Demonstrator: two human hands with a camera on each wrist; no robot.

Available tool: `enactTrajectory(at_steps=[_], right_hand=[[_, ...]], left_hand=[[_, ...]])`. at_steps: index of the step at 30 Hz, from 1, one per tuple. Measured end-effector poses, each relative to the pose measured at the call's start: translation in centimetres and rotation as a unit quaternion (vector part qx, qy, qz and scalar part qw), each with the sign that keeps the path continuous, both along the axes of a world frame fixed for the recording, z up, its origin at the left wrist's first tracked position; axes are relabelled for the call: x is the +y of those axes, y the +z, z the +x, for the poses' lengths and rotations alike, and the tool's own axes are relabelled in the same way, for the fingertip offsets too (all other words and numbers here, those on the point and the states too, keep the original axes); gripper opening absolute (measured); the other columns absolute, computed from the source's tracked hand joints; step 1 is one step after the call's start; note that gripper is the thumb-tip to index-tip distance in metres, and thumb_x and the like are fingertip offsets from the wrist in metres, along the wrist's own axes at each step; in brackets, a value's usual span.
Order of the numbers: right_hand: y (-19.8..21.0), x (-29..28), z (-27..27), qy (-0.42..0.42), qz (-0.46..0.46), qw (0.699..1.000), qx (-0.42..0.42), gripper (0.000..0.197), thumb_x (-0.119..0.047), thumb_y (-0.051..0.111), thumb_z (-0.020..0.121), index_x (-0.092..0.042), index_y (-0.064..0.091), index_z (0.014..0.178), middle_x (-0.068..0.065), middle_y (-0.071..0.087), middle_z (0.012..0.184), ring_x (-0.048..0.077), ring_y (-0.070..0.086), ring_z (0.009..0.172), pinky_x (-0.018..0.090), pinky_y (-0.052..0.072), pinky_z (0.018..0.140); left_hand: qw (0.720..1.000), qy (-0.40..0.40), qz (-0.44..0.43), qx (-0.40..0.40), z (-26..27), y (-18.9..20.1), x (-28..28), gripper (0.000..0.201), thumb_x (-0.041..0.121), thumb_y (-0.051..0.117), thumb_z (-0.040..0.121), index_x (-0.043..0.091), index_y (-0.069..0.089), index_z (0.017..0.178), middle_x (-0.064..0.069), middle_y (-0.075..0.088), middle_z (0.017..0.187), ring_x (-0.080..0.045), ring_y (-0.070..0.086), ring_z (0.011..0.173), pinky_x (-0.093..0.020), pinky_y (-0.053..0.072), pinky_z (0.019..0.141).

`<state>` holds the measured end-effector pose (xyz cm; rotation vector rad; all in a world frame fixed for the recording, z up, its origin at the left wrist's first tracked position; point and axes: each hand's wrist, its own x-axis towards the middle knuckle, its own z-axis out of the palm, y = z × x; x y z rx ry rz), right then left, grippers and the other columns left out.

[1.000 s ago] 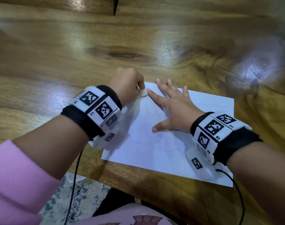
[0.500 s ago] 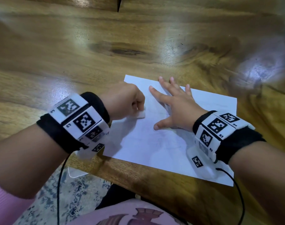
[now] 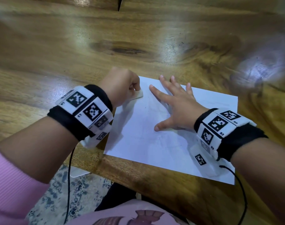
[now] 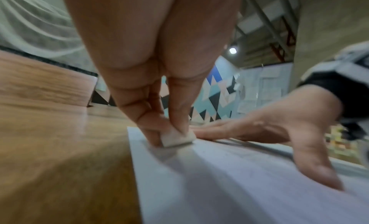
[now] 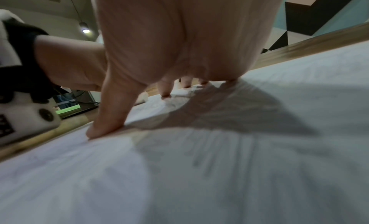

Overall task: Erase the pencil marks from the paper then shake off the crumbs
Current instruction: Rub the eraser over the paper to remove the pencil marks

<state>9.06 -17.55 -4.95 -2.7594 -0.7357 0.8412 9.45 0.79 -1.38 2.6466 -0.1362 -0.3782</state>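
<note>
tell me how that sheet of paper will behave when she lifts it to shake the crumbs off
Probably floppy: the paper is one thin sheet lying flat on the table, so it would sag if lifted by one edge. Likely light and prone to sliding, since the right hand presses it flat while the left hand rubs the eraser across it.

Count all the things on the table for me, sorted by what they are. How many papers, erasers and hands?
Paper: 1, a white sheet lying flat on the wooden table.
Eraser: 1, white, pinched by the left hand on the paper.
Hands: 2; the right hand presses flat on the paper.
Total: 4
</note>
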Motion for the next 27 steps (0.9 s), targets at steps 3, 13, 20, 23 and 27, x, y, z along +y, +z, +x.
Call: enactTrajectory(at_steps=[3, 13, 20, 23, 27], right_hand=[[-0.1, 0.1, 0.0, 0.005, -0.004, 1.0, -0.002, 0.117, -0.064, 0.071, 0.061, -0.043, -0.007, 0.146, -0.006, -0.028, 0.154, 0.019, -0.029, 0.14, 0.051, -0.018, 0.111], [-0.2, 0.1, 0.1, 0.004, -0.007, 1.0, -0.006, 0.117, -0.064, 0.071, 0.06, -0.043, -0.006, 0.146, -0.006, -0.028, 0.154, 0.02, -0.028, 0.141, 0.052, -0.017, 0.111], [-0.1, 0.2, 0.0, 0.002, -0.01, 1.0, -0.006, 0.117, -0.064, 0.071, 0.061, -0.043, -0.006, 0.146, -0.006, -0.027, 0.154, 0.019, -0.027, 0.141, 0.05, -0.018, 0.11], [-0.1, 0.2, 0.0, 0.004, -0.009, 1.0, -0.007, 0.117, -0.064, 0.071, 0.06, -0.042, -0.006, 0.146, -0.006, -0.027, 0.154, 0.019, -0.028, 0.141, 0.051, -0.018, 0.11], [-0.1, 0.2, 0.1, 0.002, -0.015, 1.0, -0.007, 0.118, -0.065, 0.071, 0.06, -0.043, -0.007, 0.145, -0.007, -0.028, 0.154, 0.019, -0.028, 0.141, 0.05, -0.018, 0.11]], left_hand=[[0.995, -0.073, 0.017, 0.058, -0.8, -0.1, 0.3, 0.01, 0.005, 0.063, 0.076, 0.012, 0.07, 0.077, -0.002, 0.063, 0.073, -0.017, 0.055, 0.074, -0.008, 0.031, 0.052], [0.992, -0.089, 0.011, 0.089, -1.0, 0.2, -0.9, 0.006, 0.013, 0.066, 0.074, 0.015, 0.07, 0.078, 0.012, 0.053, 0.059, -0.012, 0.05, 0.065, -0.011, 0.033, 0.053], [0.997, -0.063, 0.014, 0.031, -1.0, -0.3, -1.1, 0.008, 0.012, 0.061, 0.079, 0.012, 0.068, 0.075, 0.007, 0.052, 0.059, -0.016, 0.051, 0.07, -0.021, 0.028, 0.049], [0.992, -0.104, 0.015, 0.072, -1.8, -0.2, -0.9, 0.005, 0.017, 0.066, 0.077, 0.014, 0.07, 0.078, 0.007, 0.057, 0.064, -0.014, 0.054, 0.07, -0.02, 0.031, 0.05], [0.999, -0.04, 0.0, 0.015, -1.4, -0.5, -1.0, 0.008, 0.013, 0.06, 0.08, 0.012, 0.068, 0.082, 0.001, 0.056, 0.075, -0.018, 0.05, 0.074, -0.021, 0.03, 0.062]])
